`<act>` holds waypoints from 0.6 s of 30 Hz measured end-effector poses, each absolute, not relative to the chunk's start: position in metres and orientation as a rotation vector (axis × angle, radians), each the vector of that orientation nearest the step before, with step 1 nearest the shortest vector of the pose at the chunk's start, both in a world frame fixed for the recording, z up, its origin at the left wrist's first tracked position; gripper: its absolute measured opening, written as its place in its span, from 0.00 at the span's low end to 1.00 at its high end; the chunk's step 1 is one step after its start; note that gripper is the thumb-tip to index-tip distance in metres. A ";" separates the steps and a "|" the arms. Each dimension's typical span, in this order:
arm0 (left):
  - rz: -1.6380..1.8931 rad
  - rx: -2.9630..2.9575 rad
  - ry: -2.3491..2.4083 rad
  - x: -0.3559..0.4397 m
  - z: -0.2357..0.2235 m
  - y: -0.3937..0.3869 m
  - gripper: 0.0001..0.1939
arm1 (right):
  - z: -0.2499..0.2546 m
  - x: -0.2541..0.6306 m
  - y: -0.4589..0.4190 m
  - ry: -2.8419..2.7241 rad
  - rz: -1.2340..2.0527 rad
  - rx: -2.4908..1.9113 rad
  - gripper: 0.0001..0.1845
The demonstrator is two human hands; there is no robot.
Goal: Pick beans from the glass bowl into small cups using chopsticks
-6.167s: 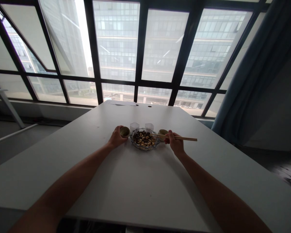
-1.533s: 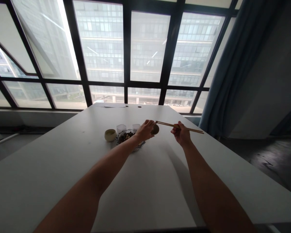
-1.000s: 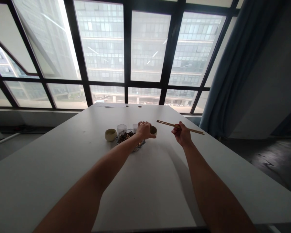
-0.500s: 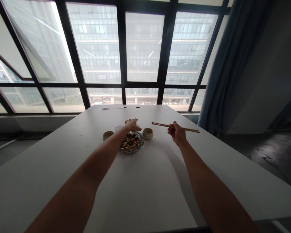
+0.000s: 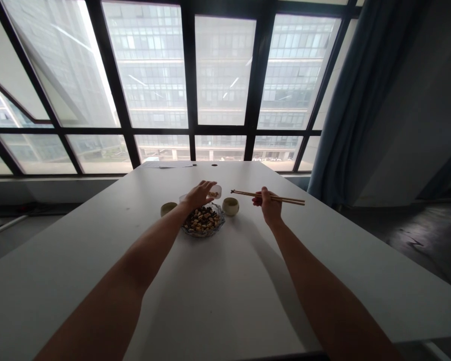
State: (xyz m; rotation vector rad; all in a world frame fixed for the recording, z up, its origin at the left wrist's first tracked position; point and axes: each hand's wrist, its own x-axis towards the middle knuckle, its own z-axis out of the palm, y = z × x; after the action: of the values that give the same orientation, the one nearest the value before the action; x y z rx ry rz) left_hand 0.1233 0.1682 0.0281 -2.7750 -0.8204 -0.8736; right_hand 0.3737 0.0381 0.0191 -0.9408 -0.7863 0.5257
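My left hand point(image 5: 200, 194) reaches over the far side of a clear glass bowl point(image 5: 199, 233) of mixed nuts and dark pieces. Its fingers are closed on a small clear cup point(image 5: 218, 190), which looks tilted and has a few pale nuts inside. In my right hand point(image 5: 267, 201) is a pair of chopsticks point(image 5: 291, 201), held level over the table with the tips pointing left. A small dark piece shows at the tips. Just right of the bowl stands a beige cup point(image 5: 230, 207). Another beige cup point(image 5: 168, 208) is partly hidden behind my left forearm.
Everything rests on a long white table point(image 5: 225, 291). Behind my left wrist, part of another clear container point(image 5: 182, 197) shows. Papers point(image 5: 167, 164) lie at the table's far edge, below the windows. A blue curtain point(image 5: 336, 135) hangs at right.
My left hand has closed on the small clear cup, whose nuts now show. My right hand and the chopsticks have shifted slightly left.
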 end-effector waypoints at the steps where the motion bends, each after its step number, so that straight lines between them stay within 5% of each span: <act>1: -0.870 -2.770 -0.794 0.123 0.026 0.168 0.32 | 0.020 0.370 0.037 -0.806 0.514 -0.936 0.23; 18: -0.382 -2.647 -1.923 0.091 0.046 0.186 0.36 | 0.022 0.357 0.034 -0.857 0.517 -0.944 0.25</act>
State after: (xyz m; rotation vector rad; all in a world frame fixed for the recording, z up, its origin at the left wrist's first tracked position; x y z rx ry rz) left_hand 0.0908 0.1857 0.0459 -2.6471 -1.9229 -0.3823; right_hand 0.3573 0.0335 0.0222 -0.9441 -0.8566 0.5171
